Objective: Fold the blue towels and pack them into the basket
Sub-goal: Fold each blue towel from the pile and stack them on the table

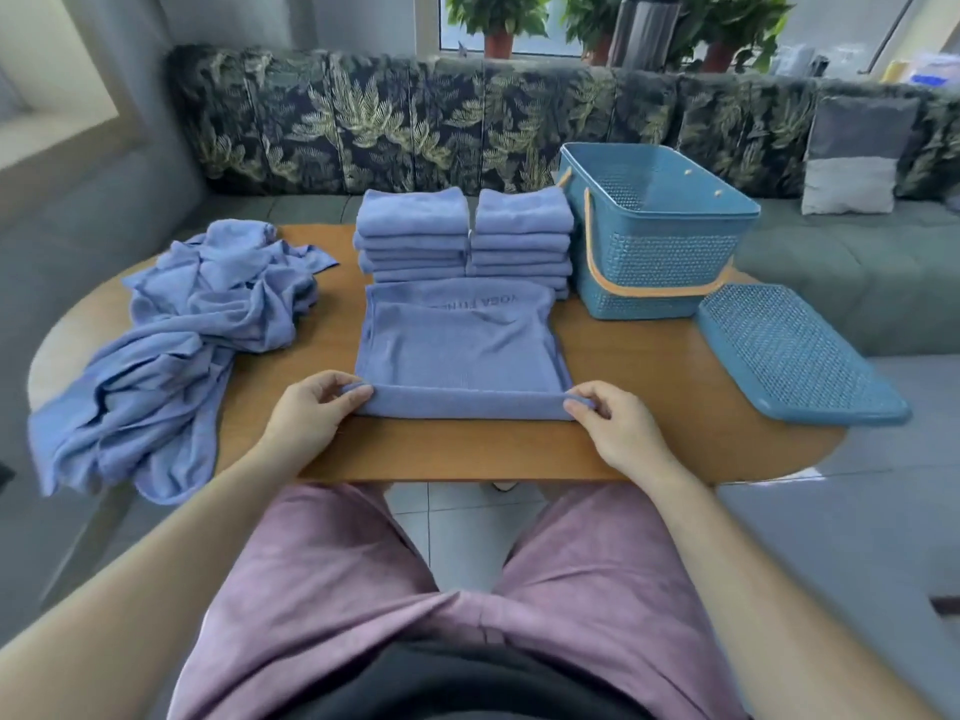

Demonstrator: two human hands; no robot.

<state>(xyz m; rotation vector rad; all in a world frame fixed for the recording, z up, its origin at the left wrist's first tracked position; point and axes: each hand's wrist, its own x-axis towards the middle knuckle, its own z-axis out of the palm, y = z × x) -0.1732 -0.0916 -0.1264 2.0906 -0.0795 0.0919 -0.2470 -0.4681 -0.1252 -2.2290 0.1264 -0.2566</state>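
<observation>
Mid-task: we have two folded stacks [464,236] done, a crumpled pile [197,324] left, the basket [655,233] still empty. Our left hand [311,413] and right hand [618,428] pinch the near corners of the soft waffle-knit towel [460,345] flat mid-bench [649,402]. Lid [795,356] is perforated plastic.

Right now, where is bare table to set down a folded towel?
Bare wood shows between the flat towel and the basket lid, and along the near edge of the table. Crowded: folded stacks and basket behind, towel heap left.
</observation>
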